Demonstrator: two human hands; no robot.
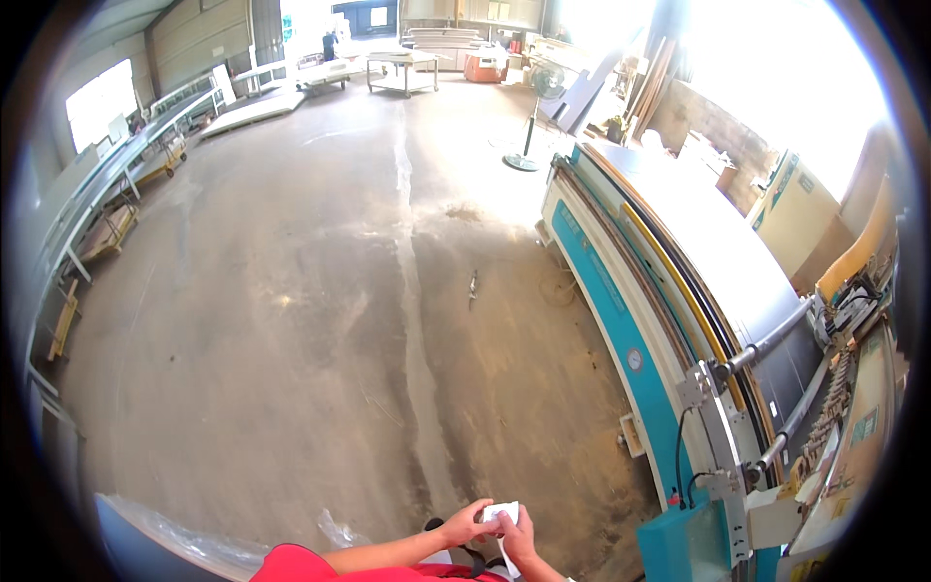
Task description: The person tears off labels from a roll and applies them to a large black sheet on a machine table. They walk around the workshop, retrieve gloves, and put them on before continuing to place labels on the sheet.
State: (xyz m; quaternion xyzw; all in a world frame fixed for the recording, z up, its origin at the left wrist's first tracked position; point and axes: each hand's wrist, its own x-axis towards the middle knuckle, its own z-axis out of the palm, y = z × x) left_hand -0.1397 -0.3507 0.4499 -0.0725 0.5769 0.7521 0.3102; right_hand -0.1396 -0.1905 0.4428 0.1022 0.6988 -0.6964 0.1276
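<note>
Low over the stained floor [310, 388], a small white piece [500, 510];
left hand [467, 524] and right hand [519, 536] pinch it, fingers curled closed; from here I can't tell its material.

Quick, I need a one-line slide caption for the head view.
Left hand and right hand hold a small white item above a scuffed floor, a long teal-and-white machine at right.

White item [498, 510] between left hand [465, 525] and right hand [520, 536]
</note>
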